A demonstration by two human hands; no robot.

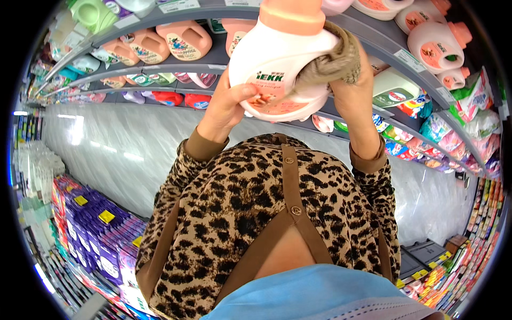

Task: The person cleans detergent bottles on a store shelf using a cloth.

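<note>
A white plastic detergent bottle with a peach-coloured cap is held up in front of the shelves. Its front label carries writing and a small picture. My left hand grips the bottle's lower left side, thumb across the front. On the other side, my right hand holds a crumpled brown-grey cloth against the bottle near its handle. The cloth hides part of the bottle's right side and some of my right fingers.
Grey store shelves curve across the front. Pink detergent bottles stand at left and white ones at right, with bagged products beyond. A shiny grey floor lies below. Purple packs are stacked behind at left.
</note>
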